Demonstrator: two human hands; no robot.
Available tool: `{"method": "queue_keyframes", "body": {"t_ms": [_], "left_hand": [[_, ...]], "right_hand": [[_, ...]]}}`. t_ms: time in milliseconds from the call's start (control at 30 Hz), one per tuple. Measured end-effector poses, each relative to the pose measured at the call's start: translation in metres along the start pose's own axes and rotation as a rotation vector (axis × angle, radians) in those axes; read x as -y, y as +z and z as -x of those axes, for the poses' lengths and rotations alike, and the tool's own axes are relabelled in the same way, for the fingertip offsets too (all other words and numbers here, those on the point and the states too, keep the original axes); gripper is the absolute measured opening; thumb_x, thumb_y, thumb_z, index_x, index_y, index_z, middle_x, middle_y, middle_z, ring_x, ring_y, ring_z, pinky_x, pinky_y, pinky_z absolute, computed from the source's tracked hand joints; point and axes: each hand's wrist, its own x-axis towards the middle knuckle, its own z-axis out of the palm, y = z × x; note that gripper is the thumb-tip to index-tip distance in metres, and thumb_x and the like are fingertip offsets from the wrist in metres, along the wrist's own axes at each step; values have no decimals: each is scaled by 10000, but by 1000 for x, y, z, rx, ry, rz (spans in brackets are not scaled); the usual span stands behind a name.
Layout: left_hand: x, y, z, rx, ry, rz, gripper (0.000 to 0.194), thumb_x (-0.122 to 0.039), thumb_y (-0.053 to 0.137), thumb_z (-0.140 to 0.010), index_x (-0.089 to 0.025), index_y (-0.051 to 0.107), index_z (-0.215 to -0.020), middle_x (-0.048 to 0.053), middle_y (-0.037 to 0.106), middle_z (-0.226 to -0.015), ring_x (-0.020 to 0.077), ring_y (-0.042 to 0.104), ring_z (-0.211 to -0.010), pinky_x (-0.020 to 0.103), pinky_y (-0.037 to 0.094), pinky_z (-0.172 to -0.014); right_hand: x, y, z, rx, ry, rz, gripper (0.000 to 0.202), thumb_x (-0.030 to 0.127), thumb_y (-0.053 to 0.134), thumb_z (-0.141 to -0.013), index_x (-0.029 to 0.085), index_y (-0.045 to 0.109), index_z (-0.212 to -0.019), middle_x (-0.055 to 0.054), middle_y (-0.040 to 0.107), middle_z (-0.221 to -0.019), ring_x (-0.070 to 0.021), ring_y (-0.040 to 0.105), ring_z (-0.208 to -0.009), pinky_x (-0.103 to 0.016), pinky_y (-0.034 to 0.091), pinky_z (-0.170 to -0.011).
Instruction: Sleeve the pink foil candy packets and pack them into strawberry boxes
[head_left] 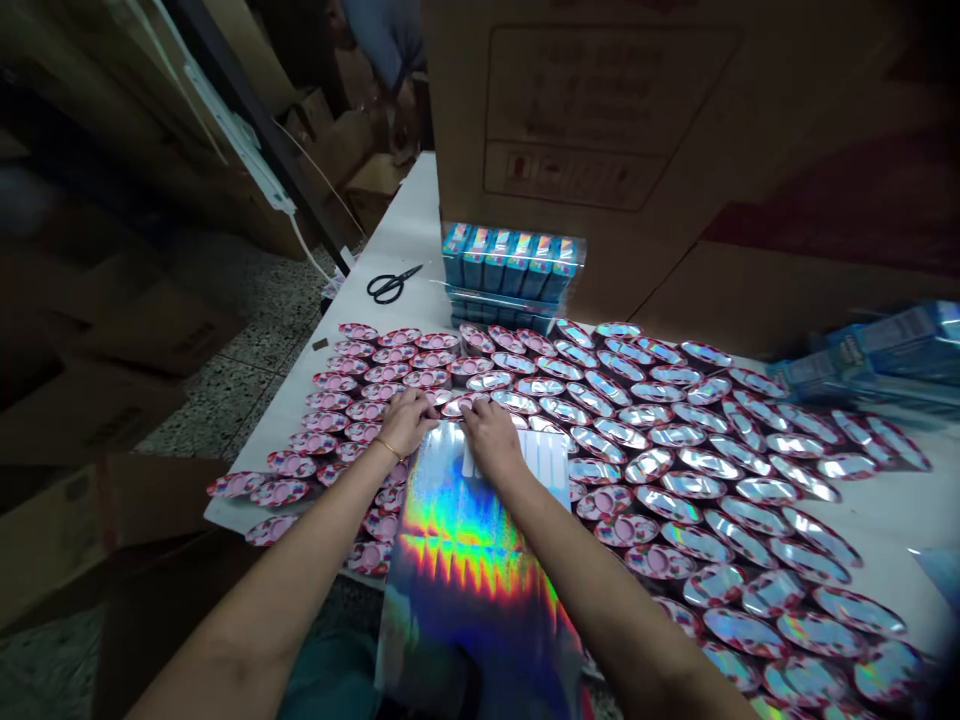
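Note:
My left hand [409, 422] has its fingers curled together over the rows of oval packs, and what lies under its fingertips is hidden. Close beside it, my right hand [491, 432] presses closed fingers at the edge of an oval sticker [456, 405] on one pack. A shiny rainbow-coloured sticker sheet [465, 570] lies beneath my forearms, with pale cut-out shapes near its top. Pink-topped oval packs [319, 420] fill the left side. Packs with silvery tops [682, 485] spread across the right.
Black scissors [390, 287] lie on the white table [379, 240]. Behind the packs stand blue boxes in clear wrap [510, 265] and a large brown carton [600, 120]. More blue boxes [877, 350] sit at right. A person in a blue sleeve [379, 40] is at the back.

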Motion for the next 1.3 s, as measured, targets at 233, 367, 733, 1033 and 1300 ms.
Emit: {"method": "queue_keyframes", "body": {"t_ms": [233,367,733,1033,1300], "left_hand": [[-5,11,6,-54,95,94,208,-350,643,-692,-230,636,-861,31,523,-975,208,439,-977,352,333,-862],[-6,13,8,-66,58,102,208,-343,704,-622,-232,653,-791,29,514,-1024,230,421,-1011,372,325,-864],[-18,11,-2,-113,3,159,113,-293,624,-706,-182,623,-682,47,535,-947,207,464,-953,359,363,-857],[-32,9,0,-76,30,199,107,-284,619,-703,-186,601,-664,34,540,-917,201,462,-958,355,358,-870],[-30,15,-5,-86,30,302,113,-261,618,-693,-177,578,-629,27,540,-828,181,488,-897,333,374,-846]], "right_hand": [[0,12,14,7,-59,44,241,204,410,-866,173,581,-1032,-108,555,-982,-223,423,-865,-354,346,-730],[-1,9,18,0,-64,-27,225,210,411,-870,197,630,-921,-79,570,-920,-203,432,-840,-331,354,-727],[4,10,26,-26,-151,-17,307,163,404,-857,145,548,-1128,-125,533,-1110,-225,434,-913,-345,387,-752],[4,1,25,-58,5,-31,327,237,398,-871,164,514,-1168,-123,549,-1015,-229,444,-909,-374,396,-778],[-7,11,40,-79,-145,-18,328,154,379,-862,129,528,-1153,-141,513,-1147,-223,437,-955,-360,398,-818]]}}
